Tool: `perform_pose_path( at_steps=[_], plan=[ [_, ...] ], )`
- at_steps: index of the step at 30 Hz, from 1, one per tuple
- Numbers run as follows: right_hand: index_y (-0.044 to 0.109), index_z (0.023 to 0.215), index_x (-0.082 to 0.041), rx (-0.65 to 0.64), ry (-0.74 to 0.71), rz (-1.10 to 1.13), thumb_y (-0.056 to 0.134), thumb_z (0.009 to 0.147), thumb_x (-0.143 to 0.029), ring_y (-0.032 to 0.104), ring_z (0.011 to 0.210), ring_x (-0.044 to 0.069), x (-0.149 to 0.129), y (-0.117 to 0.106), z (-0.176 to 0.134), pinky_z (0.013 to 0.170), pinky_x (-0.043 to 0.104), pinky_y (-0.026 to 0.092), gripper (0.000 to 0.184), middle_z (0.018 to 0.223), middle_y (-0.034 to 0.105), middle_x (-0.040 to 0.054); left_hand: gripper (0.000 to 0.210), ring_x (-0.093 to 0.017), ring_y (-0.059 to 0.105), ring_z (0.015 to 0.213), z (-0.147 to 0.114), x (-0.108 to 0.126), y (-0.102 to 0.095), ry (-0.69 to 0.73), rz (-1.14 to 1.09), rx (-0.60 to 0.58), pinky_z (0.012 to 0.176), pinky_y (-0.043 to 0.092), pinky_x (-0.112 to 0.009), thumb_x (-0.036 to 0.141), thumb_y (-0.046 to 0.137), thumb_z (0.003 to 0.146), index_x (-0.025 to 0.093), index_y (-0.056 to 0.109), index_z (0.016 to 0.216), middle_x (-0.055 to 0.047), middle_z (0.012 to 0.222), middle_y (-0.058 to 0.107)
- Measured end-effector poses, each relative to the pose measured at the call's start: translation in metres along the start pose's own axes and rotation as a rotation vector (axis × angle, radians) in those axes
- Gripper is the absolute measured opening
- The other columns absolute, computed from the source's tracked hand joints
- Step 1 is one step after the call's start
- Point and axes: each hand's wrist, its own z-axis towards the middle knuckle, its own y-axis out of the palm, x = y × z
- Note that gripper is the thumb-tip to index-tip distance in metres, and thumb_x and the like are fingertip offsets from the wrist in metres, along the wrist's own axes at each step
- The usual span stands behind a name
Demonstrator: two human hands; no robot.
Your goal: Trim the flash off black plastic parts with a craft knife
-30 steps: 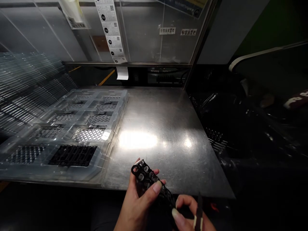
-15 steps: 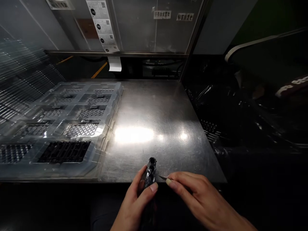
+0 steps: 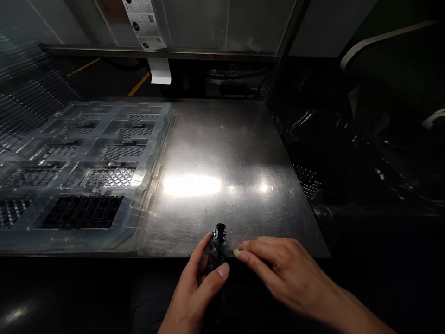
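Note:
My left hand is closed around a glossy black plastic part with round openings, held upright at the front edge of the metal table. Its thumb lies along the near right side and its fingers along the left. Just to the right, my right hand is pinched shut, its fingertips a small gap away from the part. The small pointed blade that showed between those fingertips a moment ago is now hidden by them.
A clear plastic tray with mesh-bottomed compartments covers the table's left side; a front compartment holds black parts. The bare metal tabletop reflects bright light. A label strip hangs at the back; dark plastic sheeting lies right.
The view has tipped down slightly, so the tray and tabletop sit higher or further left. My right hand has turned, and the blade tip no longer shows. The black part has tilted a little.

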Motion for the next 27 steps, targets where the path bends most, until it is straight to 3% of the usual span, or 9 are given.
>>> perform_pose_path(
  at_steps=[9,13,22,27],
  plan=[
    [0.077,0.104,-0.029,0.024,-0.006,-0.148,0.040,0.112,-0.052,0.061,0.066,0.016,0.0024,-0.0018,-0.0018,0.063,0.033,0.039,0.044,0.076,0.066,0.0004,0.070,-0.041,0.067,0.125,-0.0002,0.0008,-0.0023,-0.033,0.023,0.020,0.094,0.058,-0.044,0.040,0.093,0.071,0.026,0.072,0.136,-0.012,0.127,0.076],
    [0.076,0.105,-0.030,0.024,-0.028,-0.198,0.041,0.112,-0.052,0.059,0.064,0.016,0.0022,-0.0035,-0.0001,0.061,0.032,0.037,0.043,0.074,0.064,-0.0002,0.069,-0.038,0.065,0.128,-0.0025,0.0028,-0.0013,-0.034,0.056,0.012,0.107,0.051,-0.045,0.044,0.090,0.074,0.028,0.070,0.139,-0.010,0.130,0.075],
    [0.078,0.103,-0.028,0.000,-0.063,-0.195,0.042,0.112,-0.051,0.059,0.063,0.015,0.0070,-0.0054,0.0079,0.062,0.031,0.040,0.043,0.074,0.066,0.0001,0.069,-0.034,0.063,0.132,-0.0046,0.0049,0.0005,-0.062,0.018,-0.026,0.113,0.046,-0.040,0.044,0.089,0.077,0.031,0.068,0.140,-0.005,0.137,0.073],
    [0.079,0.101,-0.027,-0.021,-0.070,-0.157,0.043,0.112,-0.048,0.060,0.062,0.015,0.0064,-0.0069,0.0075,0.062,0.031,0.041,0.042,0.076,0.070,0.0016,0.069,-0.032,0.066,0.126,-0.0049,0.0054,-0.0007,-0.075,0.033,-0.027,0.106,0.051,-0.038,0.046,0.089,0.076,0.032,0.068,0.141,-0.004,0.138,0.072]
  ],
)
